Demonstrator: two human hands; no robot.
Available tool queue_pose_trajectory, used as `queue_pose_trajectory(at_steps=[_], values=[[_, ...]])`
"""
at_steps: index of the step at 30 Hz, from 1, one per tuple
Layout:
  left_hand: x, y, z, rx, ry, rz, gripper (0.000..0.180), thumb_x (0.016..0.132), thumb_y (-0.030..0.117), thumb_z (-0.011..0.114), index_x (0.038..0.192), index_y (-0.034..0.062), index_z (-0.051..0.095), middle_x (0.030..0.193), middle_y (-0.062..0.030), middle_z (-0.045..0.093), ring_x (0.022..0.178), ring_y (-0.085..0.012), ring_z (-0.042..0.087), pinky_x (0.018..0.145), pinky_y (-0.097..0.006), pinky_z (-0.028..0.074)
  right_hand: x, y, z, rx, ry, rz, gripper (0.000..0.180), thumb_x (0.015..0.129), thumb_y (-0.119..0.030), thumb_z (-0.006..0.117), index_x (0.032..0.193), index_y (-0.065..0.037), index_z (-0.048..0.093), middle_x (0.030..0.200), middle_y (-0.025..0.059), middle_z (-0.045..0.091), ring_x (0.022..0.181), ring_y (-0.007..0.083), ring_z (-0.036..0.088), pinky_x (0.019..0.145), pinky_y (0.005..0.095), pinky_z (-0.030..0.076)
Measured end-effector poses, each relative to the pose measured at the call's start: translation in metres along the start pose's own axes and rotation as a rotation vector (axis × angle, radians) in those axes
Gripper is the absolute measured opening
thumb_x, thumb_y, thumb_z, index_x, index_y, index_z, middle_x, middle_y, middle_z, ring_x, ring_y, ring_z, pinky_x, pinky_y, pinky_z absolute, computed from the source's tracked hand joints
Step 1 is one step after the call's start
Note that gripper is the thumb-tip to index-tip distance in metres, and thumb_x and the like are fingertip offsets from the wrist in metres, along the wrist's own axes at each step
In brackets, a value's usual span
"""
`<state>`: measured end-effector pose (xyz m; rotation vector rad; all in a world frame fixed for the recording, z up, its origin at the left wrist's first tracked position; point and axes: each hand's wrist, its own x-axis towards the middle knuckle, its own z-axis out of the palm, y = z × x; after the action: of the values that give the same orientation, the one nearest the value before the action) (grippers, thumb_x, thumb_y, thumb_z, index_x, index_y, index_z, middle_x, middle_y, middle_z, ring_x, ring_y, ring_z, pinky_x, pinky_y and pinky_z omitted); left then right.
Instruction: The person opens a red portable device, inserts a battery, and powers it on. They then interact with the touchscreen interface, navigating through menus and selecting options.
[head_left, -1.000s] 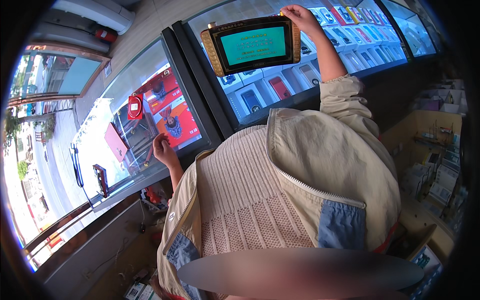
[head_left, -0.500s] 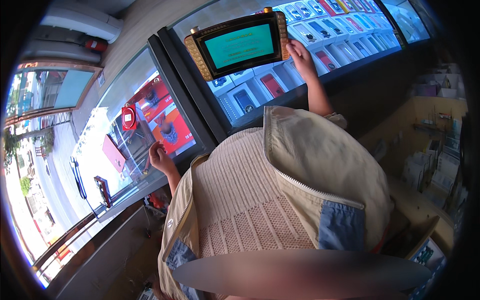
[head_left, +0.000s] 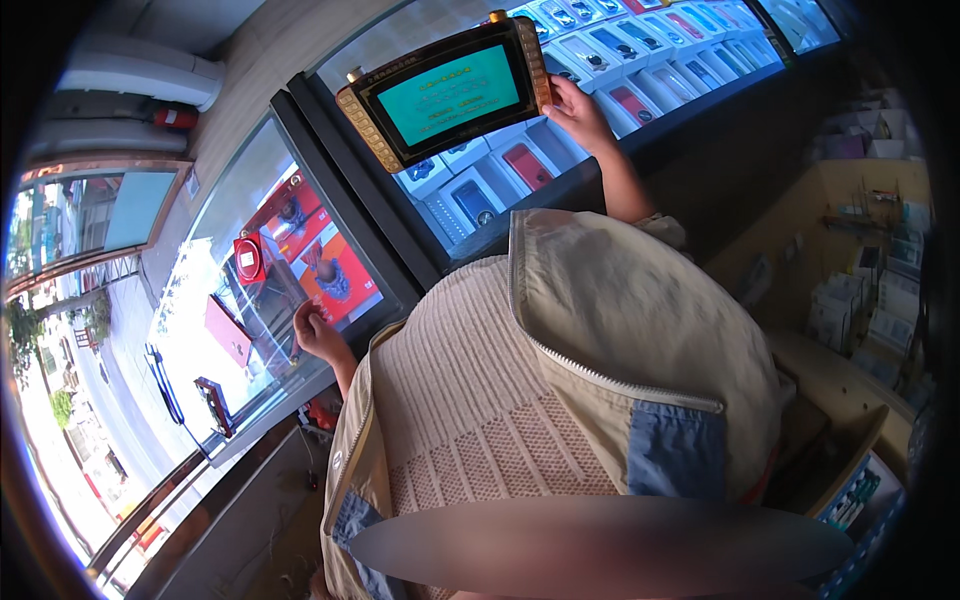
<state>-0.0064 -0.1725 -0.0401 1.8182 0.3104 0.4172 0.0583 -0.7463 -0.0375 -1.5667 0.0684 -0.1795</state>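
right hand [head_left: 578,112]: grips the side of a gold-edged screen gadget [head_left: 447,92], held up over the glass case of small boxes [head_left: 560,130] | left hand [head_left: 318,333]: fingers curled, resting on the glass case, holding nothing

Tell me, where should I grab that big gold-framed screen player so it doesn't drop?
Probably by its short ends, one hand on each. The screen player is wide and flat, and tilted. The right hand grips only its right end, so the free left end suits a second hand. Keep fingers off the glass.
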Motion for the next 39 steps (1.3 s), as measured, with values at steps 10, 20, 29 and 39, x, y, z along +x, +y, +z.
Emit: queue_pose_trajectory(at_steps=[10, 20, 29, 39], values=[[-0.001, -0.002, -0.003, -0.016, -0.017, 0.004, 0.028, 0.086, -0.010, 0.041, 0.096, -0.0004, 0.065, 0.082, -0.0034, 0.063, 0.065, -0.0062, 0.051, 0.057, -0.021, 0.040, 0.000, 0.003, 0.002, -0.081, 0.027, -0.027, 0.053, 0.090, 0.004, 0.058, 0.140, 0.003, 0.039, 0.132, 0.0162, 0.055, 0.124, 0.0214, 0.053, 0.106, 0.0342, 0.041], [0.000, 0.002, -0.001, -0.030, -0.024, -0.001, 0.029, 0.086, -0.010, 0.040, 0.095, -0.0001, 0.065, 0.083, -0.0032, 0.065, 0.065, -0.0061, 0.050, 0.057, -0.021, 0.040, 0.001, 0.003, 0.000, -0.027, 0.031, -0.001, 0.054, 0.090, 0.005, 0.057, 0.140, 0.004, 0.038, 0.133, 0.0166, 0.054, 0.125, 0.0217, 0.052, 0.106, 0.0337, 0.041], [0.003, 0.000, 0.001, -0.007, -0.016, -0.015, 0.027, 0.085, -0.009, 0.041, 0.093, -0.0002, 0.065, 0.079, -0.0028, 0.062, 0.066, -0.0073, 0.053, 0.059, -0.021, 0.042, 0.002, 0.007, -0.001, -0.054, 0.053, -0.051, 0.052, 0.090, 0.005, 0.057, 0.139, 0.005, 0.040, 0.132, 0.0156, 0.055, 0.123, 0.0207, 0.054, 0.105, 0.0332, 0.042], [0.004, -0.003, 0.004, 0.036, 0.018, 0.026, 0.025, 0.086, -0.007, 0.043, 0.092, -0.0008, 0.066, 0.078, -0.0041, 0.062, 0.067, -0.0091, 0.055, 0.061, -0.022, 0.044, 0.005, 0.010, 0.003, -0.061, 0.116, -0.083, 0.043, 0.094, -0.004, 0.060, 0.133, 0.005, 0.046, 0.122, 0.0136, 0.062, 0.112, 0.0172, 0.060, 0.096, 0.0302, 0.047]])
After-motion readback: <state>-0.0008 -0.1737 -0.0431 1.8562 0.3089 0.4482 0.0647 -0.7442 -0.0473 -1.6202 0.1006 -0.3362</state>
